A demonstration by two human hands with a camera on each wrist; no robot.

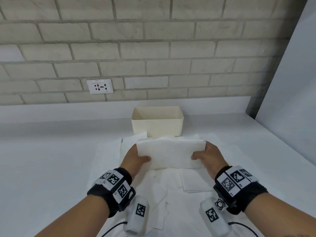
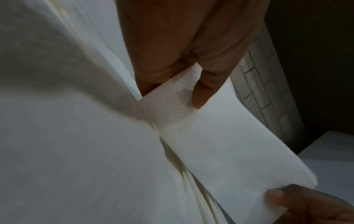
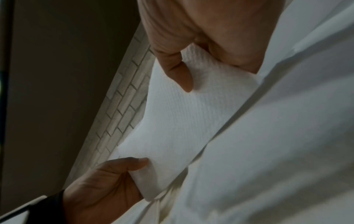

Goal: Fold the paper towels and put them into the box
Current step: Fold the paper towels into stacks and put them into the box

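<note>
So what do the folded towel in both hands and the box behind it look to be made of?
Folded towel: soft white tissue paper, matte; the wrist views show fine embossed texture and it bends under the thumbs. Box: cream, smooth, thin walls with rounded corners, probably moulded plastic, though that isn't certain.

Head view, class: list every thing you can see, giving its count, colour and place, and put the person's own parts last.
Folded paper towel: one, white, held up in front of the box.
Box: one, cream, open top, on the counter near the wall.
Loose paper towels: several, exact count unclear, white, spread flat on the counter under the hands.
Counter: one, white.
Brick wall: one, pale grey, behind the counter.
Wall socket: one, white, on the wall, left of the box.
Wrist bands: two, black with printed markers.
Left hand: pinches the towel's left end.
Right hand: pinches its right end.
</note>
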